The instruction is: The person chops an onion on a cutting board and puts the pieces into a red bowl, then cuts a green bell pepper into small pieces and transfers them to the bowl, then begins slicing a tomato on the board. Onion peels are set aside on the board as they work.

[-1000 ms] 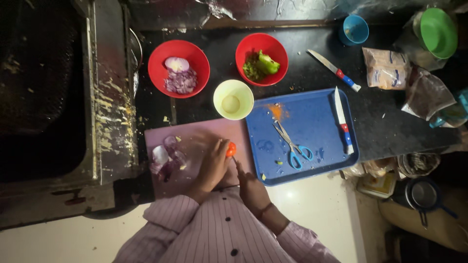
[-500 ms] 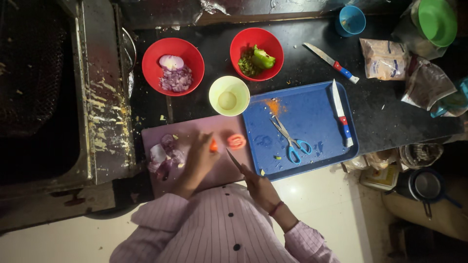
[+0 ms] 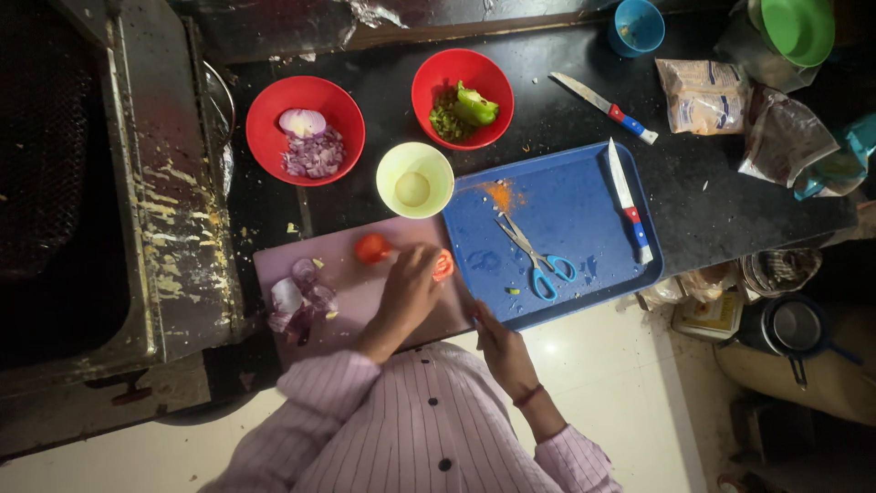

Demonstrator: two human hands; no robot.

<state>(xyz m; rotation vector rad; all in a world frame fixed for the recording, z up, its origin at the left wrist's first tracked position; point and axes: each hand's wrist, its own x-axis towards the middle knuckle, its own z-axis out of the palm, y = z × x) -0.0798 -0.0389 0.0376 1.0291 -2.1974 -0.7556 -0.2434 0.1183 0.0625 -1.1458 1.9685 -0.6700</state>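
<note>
Your left hand [image 3: 408, 290] lies on the pink cutting board [image 3: 360, 306], fingers [image 3: 425, 260] spread loosely between two tomato pieces: a rounder one [image 3: 372, 247] just off the fingertips toward the back edge, and a cut half [image 3: 443, 265] touching the hand's right side, its pale face turned toward the blue tray [image 3: 584, 205]. Neither piece shows a clear long axis. The hand grips nothing.

Your right hand [image 3: 500, 345] sits at the board's near right corner, close to the tray's front rim; whether its fingers are closed cannot be told from here.

The board's left part carries purple onion pieces [image 3: 297, 306], leaving bare board only in front of the hand. The board butts against the tray on the right (no gap shows). Behind it stand a yellow-green bowl [image 3: 415, 180], a red bowl of chopped onion [image 3: 305, 130] and a red bowl of green pepper [image 3: 462, 98], near one another on the dark bench [image 3: 712, 196].

On the tray, scissors [image 3: 534, 256] lie diagonally with their blue handles toward you, and a knife [image 3: 628, 203] lies along the right rim, blade pointing away. The tray's middle is bare.
</note>
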